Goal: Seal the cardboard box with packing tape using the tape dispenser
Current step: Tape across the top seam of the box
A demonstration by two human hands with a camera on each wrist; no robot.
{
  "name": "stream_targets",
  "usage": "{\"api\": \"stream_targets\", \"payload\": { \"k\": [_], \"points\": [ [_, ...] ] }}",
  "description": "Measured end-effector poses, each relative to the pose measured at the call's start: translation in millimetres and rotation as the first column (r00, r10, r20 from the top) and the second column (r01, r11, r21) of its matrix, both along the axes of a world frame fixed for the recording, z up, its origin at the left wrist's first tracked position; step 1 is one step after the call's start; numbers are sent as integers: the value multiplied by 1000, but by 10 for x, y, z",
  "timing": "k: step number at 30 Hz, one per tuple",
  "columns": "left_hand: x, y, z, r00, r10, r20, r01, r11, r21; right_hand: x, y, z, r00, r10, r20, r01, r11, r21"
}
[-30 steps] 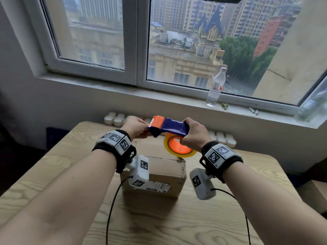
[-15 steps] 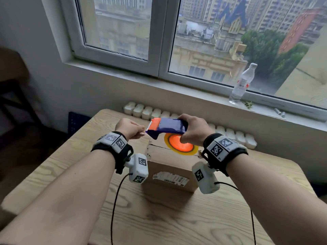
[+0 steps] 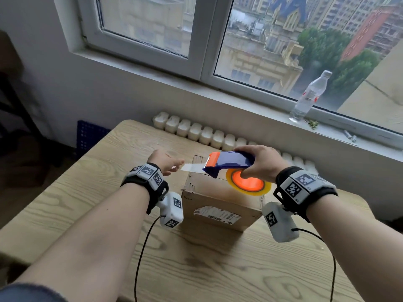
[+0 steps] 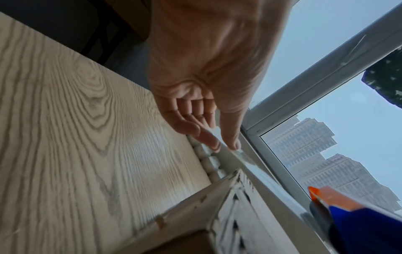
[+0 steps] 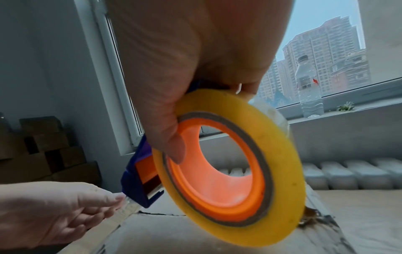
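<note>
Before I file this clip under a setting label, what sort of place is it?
Probably a room in a high-rise flat or small office, not a warehouse: a wooden table set against a radiator, and a window overlooking city buildings, with a water bottle on the windowsill.

Box label (image 3: 217, 215) print perhaps unreadable

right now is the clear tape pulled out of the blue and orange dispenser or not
Pulled out. A clear tape strip spans from the blue and orange dispenser to the left hand, which pinches its end, above the brown cardboard box.
</note>
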State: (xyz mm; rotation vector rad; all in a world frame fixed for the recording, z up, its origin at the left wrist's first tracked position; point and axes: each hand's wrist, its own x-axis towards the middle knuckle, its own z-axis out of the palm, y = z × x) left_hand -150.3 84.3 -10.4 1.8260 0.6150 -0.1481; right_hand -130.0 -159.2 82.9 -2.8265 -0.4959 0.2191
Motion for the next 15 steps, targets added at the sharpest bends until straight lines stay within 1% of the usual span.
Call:
{"api": "stream_targets", "payload": {
  "k": [5,9,15],
  "points": [
    [13,-27,-123,999,-12,-30,11,999,-39,21,46,-12,1000,21,2,-21,999,-50],
    [43,-45,-153,999,-15,-52,11,998,-66,55,47,-37,1000,5,-5,-6,997,-75],
    [87,-210,-248,985,-51,-168,34,994,-101,77,81,-83,1000,8,-15,-10,989,-150]
  ]
}}
